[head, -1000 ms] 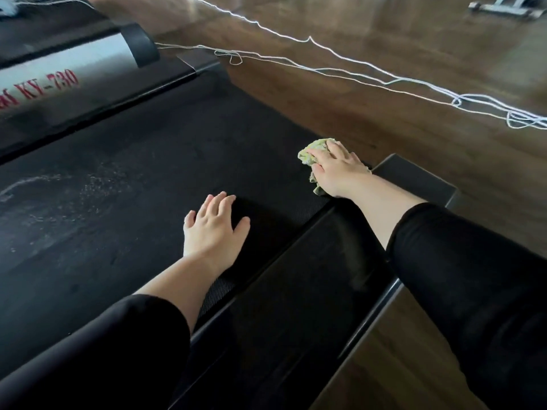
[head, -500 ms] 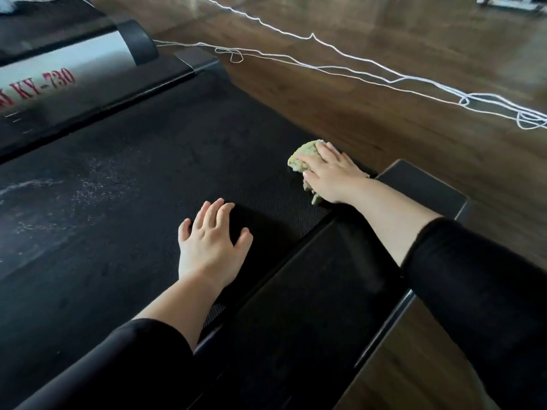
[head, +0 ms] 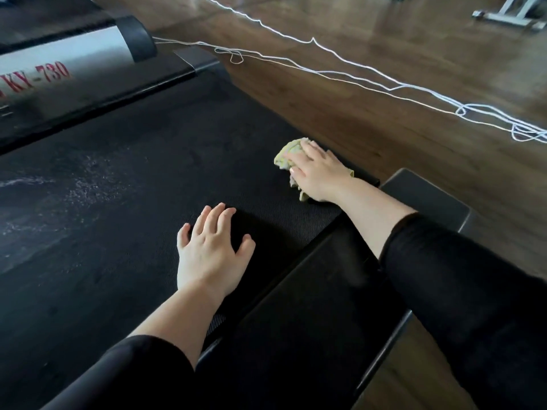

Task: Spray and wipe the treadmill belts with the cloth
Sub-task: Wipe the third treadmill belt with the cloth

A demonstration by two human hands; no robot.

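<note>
The black treadmill belt (head: 142, 179) fills the left and middle of the view, with pale spray droplets (head: 80, 187) on its left part. My right hand (head: 318, 174) lies over a crumpled yellow-green cloth (head: 288, 153) near the belt's right edge, fingers curved over it and thumb against its side. The cloth sticks out ahead of my fingers and under my wrist. My left hand (head: 211, 250) rests flat on the belt, fingers spread, holding nothing.
A black side rail (head: 310, 315) runs under my right forearm, ending in a dark end cap (head: 426, 196). A silver motor cover marked KY-730 (head: 59, 69) lies at the upper left. White cords (head: 370, 81) trail across the wooden floor (head: 384, 39). A metal equipment foot (head: 509, 16) stands far right.
My right hand has slid the cloth a little to the left across the belt, closer to my left hand. My left hand stays planted on the belt.
</note>
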